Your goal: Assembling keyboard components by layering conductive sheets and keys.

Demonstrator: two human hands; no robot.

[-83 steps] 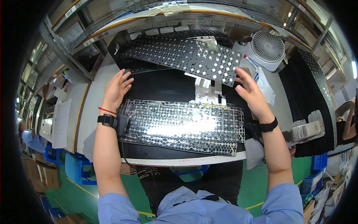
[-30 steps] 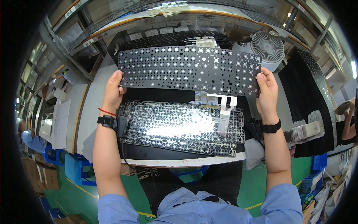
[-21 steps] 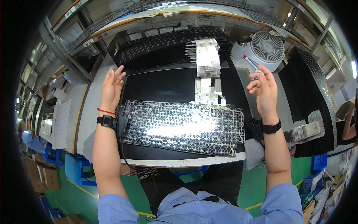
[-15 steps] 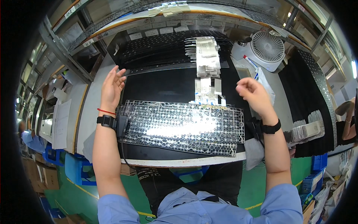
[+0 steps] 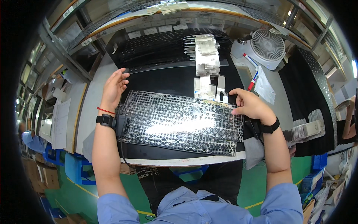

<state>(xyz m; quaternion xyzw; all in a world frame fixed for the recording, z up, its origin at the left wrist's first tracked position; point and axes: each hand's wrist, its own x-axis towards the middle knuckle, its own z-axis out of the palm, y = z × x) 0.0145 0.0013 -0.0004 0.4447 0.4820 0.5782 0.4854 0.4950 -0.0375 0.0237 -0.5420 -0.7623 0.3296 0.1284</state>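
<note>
Clear plastic keyboard membrane sheets [image 5: 179,115], printed with a dense pattern of small rings and lines, lie in a loose stack before me, slightly fanned along the near edge. My left hand [image 5: 115,89] is at the stack's upper left corner, open, its fingers loosely bent and holding nothing. Over the upper right corner is my right hand [image 5: 250,104], open, thumb and forefinger apart with the thumb over the sheet; whether it touches I cannot tell. Just beyond the stack's far edge are white paper labels [image 5: 206,56], overlapping in a long row.
The sheets rest on a black work surface [image 5: 160,84]. A white fan [image 5: 267,46] stands at the back right, with a red marker [image 5: 253,80] and a white crumpled sheet [image 5: 265,86] nearer. More labels [image 5: 307,128] lie right, on black material. A shelf edge [image 5: 209,12] crosses the back.
My right hand has come down and left to the stack's right corner, its fingers spreading apart. The top sheet's left side has shifted away from me. My left hand's fingers have bent inward.
</note>
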